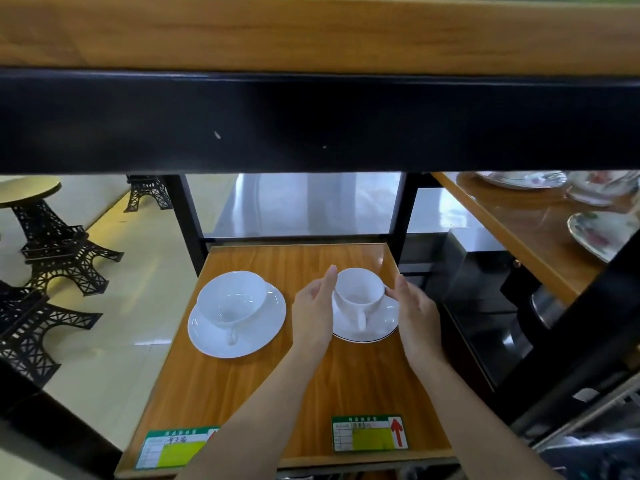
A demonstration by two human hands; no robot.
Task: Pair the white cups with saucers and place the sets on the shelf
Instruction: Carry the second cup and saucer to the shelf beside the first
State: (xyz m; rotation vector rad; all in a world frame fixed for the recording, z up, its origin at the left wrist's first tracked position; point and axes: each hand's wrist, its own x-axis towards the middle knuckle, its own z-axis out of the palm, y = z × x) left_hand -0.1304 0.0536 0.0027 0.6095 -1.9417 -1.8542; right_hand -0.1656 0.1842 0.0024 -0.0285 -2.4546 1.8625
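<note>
Two white cup-and-saucer sets stand on the wooden shelf (346, 382). The left set is a wide white cup (231, 296) on a plain white saucer (266, 327). The right set is a smaller white cup (360, 292), handle towards me, on a dark-rimmed saucer (381, 327). My left hand (313, 313) is at the left side of the right set, fingers extended, thumb near the cup's rim. My right hand (417, 317) is at the set's right side, fingertips touching the cup and saucer edge. Whether either hand grips is unclear.
A thick black-edged wooden shelf board (311, 116) hangs close overhead. Black frame posts (185, 216) stand at the shelf's back corners. Price labels (369, 433) sit at the front edge. Floral plates (602, 233) lie on the right shelf. Eiffel Tower models (52, 251) stand left on the floor.
</note>
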